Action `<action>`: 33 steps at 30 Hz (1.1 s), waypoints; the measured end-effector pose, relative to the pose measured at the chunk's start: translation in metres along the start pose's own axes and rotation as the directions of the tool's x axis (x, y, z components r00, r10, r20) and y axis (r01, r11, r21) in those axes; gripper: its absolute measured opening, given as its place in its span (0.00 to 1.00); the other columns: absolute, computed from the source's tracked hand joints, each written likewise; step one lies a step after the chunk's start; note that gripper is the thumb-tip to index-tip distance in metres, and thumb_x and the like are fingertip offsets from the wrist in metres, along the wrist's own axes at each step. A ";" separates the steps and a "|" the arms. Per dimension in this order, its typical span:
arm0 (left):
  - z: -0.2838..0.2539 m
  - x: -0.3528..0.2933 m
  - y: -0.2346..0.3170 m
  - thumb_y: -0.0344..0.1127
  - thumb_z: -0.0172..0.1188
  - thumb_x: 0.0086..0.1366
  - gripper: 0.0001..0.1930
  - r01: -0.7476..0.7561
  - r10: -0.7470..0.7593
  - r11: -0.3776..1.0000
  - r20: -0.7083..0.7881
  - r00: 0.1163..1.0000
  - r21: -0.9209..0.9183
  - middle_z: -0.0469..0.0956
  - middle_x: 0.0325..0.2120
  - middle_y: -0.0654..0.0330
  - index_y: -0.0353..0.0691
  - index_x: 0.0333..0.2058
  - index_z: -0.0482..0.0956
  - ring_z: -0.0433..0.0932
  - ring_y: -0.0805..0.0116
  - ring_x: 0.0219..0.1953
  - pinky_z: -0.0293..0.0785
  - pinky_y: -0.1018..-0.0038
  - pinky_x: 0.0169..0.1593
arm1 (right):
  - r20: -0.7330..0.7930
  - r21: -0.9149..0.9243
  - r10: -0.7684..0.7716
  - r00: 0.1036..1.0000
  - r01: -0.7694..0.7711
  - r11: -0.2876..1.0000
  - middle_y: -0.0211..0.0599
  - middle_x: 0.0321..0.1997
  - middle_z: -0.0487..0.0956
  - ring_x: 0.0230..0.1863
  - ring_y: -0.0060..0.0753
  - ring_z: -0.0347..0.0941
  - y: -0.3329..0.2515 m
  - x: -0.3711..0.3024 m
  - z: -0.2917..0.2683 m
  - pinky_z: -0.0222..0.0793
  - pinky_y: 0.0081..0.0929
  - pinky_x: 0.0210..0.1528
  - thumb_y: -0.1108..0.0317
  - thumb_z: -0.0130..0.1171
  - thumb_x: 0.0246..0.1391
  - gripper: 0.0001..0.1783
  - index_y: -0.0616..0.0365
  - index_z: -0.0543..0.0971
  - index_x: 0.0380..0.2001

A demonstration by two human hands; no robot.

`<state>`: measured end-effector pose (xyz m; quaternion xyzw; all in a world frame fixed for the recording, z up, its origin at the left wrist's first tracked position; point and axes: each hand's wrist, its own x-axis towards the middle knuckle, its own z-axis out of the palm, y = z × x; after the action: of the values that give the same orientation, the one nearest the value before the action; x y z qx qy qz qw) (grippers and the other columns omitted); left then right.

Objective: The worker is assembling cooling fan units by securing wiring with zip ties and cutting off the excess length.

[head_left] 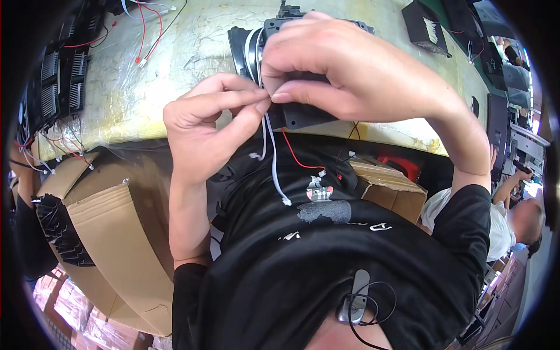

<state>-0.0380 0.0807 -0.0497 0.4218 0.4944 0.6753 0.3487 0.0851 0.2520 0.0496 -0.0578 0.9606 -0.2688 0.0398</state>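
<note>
A black plastic housing [300, 116] lies at the near edge of the table, partly covered by my right hand [326, 70]. Flat grey-white cables [274, 166] run over its left side and hang down past the edge, with small white plugs at their ends. My left hand [213, 119] pinches at these cables with thumb and fingers. Right against it, the thumb and index finger of my right hand are pressed together; whatever lies between them is too small to make out. A red wire [297, 157] with a white plug dangles from the housing.
Wrapped film covers the table [175, 81]. Red and white wires [146, 35] lie at the far left, near black finned parts [58, 87]. A black box-shaped part [427, 29] stands far right. Open cardboard boxes [111, 216] [391, 186] flank me below; other people are nearby.
</note>
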 end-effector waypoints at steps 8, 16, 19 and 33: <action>-0.008 0.007 -0.030 0.16 0.64 0.49 0.11 -0.286 0.295 0.925 -0.001 0.955 0.252 0.70 0.31 0.63 0.35 0.33 0.85 0.70 0.78 0.31 0.67 0.83 0.29 | -0.138 0.417 -0.006 0.990 0.063 0.907 0.34 0.30 0.77 0.37 0.39 0.72 -0.009 -0.016 0.034 0.61 0.35 0.53 0.70 0.62 0.52 0.05 0.58 0.77 0.28; -0.003 -0.004 -0.025 0.17 0.65 0.52 0.12 -0.252 0.284 0.902 -0.044 0.958 0.350 0.71 0.30 0.61 0.32 0.36 0.84 0.70 0.74 0.31 0.67 0.82 0.34 | -0.769 0.375 0.400 0.499 -0.153 0.914 0.31 0.34 0.80 0.39 0.20 0.74 0.034 -0.113 0.012 0.69 0.20 0.47 0.72 0.60 0.58 0.06 0.64 0.78 0.36; 0.004 0.003 -0.024 0.18 0.66 0.53 0.11 -0.317 0.345 0.867 -0.003 0.939 0.385 0.71 0.28 0.61 0.32 0.37 0.84 0.69 0.74 0.30 0.66 0.81 0.34 | -0.723 0.058 0.477 0.499 -0.645 0.762 0.41 0.53 0.75 0.54 0.36 0.70 0.087 -0.168 0.062 0.64 0.35 0.58 0.53 0.68 0.49 0.29 0.50 0.75 0.53; 0.014 -0.010 -0.042 0.23 0.57 0.65 0.04 -0.357 0.413 0.903 -0.250 0.876 0.241 0.76 0.32 0.54 0.26 0.37 0.76 0.72 0.74 0.32 0.67 0.83 0.38 | -0.577 -0.033 0.637 0.511 -0.794 0.607 0.50 0.46 0.75 0.48 0.46 0.72 0.074 -0.183 0.087 0.68 0.34 0.53 0.79 0.51 0.45 0.31 0.62 0.71 0.57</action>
<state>-0.0193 0.0886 -0.0906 0.4375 0.5080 0.7368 0.0879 0.2687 0.2942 -0.0548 0.4169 0.8973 -0.0864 -0.1163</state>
